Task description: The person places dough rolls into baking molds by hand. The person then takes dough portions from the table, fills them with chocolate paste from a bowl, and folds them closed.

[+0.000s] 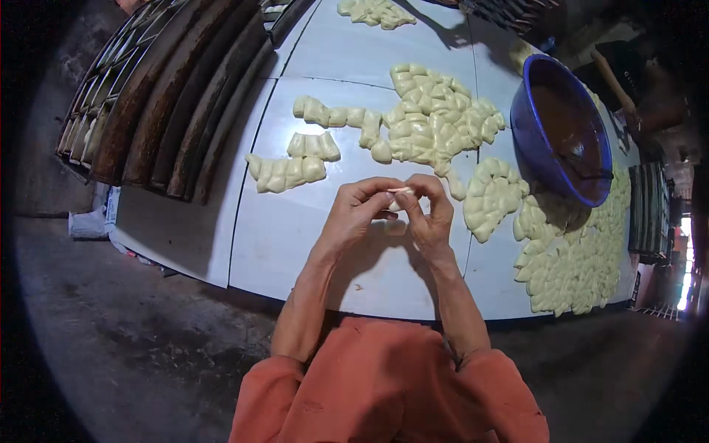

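Observation:
Over the near middle of the white table, my left hand (358, 210) and my right hand (430, 213) meet with fingertips pinched on a small piece of pale dough (399, 198). The fingers cover most of it. Just below them on the tabletop sits another small dough piece (395, 227). Ahead and to the left are short rows of cut dough (288, 172). Beyond my right hand spreads a larger cluster of dough pieces (436, 122), and a rounded clump (493, 196) lies to its right.
A blue basin (522, 122) of brown filling stands at the right, a utensil in it. Below it lies a broad sheet of dough pieces (572, 269). Stacked dark trays (185, 103) overhang the left table edge. More dough (377, 12) is at the far side; a person's arm (614, 77) shows far right.

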`<state>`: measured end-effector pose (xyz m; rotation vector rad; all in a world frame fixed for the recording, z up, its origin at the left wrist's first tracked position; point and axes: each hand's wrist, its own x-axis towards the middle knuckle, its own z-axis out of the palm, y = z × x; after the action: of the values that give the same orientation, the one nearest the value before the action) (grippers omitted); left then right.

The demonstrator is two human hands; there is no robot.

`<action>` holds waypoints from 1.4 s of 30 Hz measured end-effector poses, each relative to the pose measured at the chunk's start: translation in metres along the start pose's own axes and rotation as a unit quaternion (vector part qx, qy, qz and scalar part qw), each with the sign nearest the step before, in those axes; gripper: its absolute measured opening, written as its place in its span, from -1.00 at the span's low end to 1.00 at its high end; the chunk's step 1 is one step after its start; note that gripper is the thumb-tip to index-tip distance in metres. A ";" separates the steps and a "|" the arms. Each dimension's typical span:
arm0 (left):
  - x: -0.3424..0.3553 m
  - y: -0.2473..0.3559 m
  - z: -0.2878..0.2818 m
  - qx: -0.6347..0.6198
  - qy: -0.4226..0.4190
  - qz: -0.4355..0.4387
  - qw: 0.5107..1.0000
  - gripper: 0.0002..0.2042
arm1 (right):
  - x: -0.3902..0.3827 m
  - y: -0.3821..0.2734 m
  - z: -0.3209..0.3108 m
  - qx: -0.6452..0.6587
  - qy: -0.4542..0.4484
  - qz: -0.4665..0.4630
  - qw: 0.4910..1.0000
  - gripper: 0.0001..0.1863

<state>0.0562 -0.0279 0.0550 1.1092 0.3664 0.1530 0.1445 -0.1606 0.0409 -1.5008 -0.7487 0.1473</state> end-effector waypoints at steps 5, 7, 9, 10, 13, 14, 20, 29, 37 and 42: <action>-0.005 -0.013 0.008 0.032 -0.007 0.009 0.999 -0.73 | -0.002 0.014 -0.011 -0.146 0.012 -0.018 0.989 -0.82; -0.003 -0.014 0.011 0.089 0.020 0.001 0.996 -0.71 | -0.001 0.013 -0.013 -0.143 -0.006 0.037 0.989 -0.81; 0.001 -0.018 0.011 0.052 0.068 -0.028 0.996 -0.71 | 0.001 0.000 -0.011 -0.147 -0.017 0.063 0.987 -0.79; 0.003 -0.027 0.007 0.017 0.080 -0.050 0.995 -0.72 | 0.001 -0.008 -0.012 -0.146 -0.020 0.065 0.987 -0.79; -0.003 -0.038 0.004 -0.004 0.063 -0.046 0.997 -0.67 | -0.013 -0.019 -0.016 -0.137 -0.105 0.004 0.985 -0.76; -0.004 -0.035 0.006 -0.003 0.065 -0.045 0.997 -0.67 | -0.020 -0.014 -0.018 -0.135 -0.105 0.004 0.985 -0.76; -0.016 -0.011 -0.030 0.421 0.305 0.058 0.852 -0.54 | -0.010 0.020 -0.019 -0.333 -0.167 0.057 0.926 -0.77; 0.034 0.000 -0.120 0.715 0.204 0.146 0.653 -0.51 | 0.082 0.057 0.107 -0.306 -0.151 -0.048 0.939 -0.67; 0.040 -0.015 -0.145 0.747 0.198 0.090 0.628 -0.45 | 0.088 0.059 0.086 -0.041 -0.203 0.215 0.955 -0.75; 0.040 -0.002 -0.124 0.748 0.224 0.093 0.617 -0.47 | 0.063 0.037 0.016 0.208 -0.054 0.286 0.934 -0.73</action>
<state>0.0483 0.0875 -0.0042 2.8322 0.8949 0.3298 0.1977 -0.1104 0.0274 -1.2657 -0.3128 0.7872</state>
